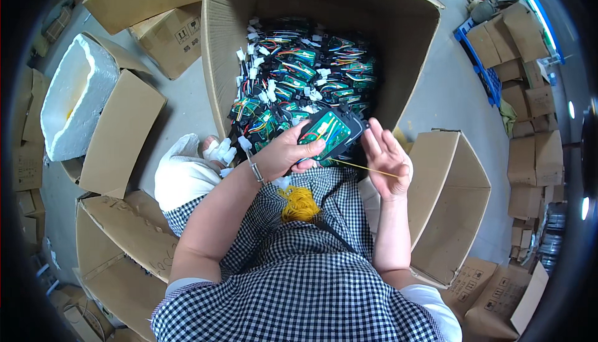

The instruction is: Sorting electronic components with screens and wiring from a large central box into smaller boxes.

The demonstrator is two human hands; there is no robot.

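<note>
My left hand (290,150) is closed around a small stack of green circuit boards (328,131) in black housings with coloured wires. A thin yellow rubber band (364,167) stretches taut from this stack to my right hand (387,161). The band ends at the thumb side of that hand, whose other fingers point up beside the stack. In my lap, on a black-and-white checked apron (299,280), lies a bunch of yellow rubber bands (299,204). Just beyond my hands, many similar wired boards (299,71) with white connectors are piled in a large cardboard box (218,49).
An opened carton (450,217) stands close on my right, and another open carton (124,273) on my left. Farther left is a white foam box (78,96) in a carton. Stacked cartons (529,149) and a blue pallet (481,68) line the right side.
</note>
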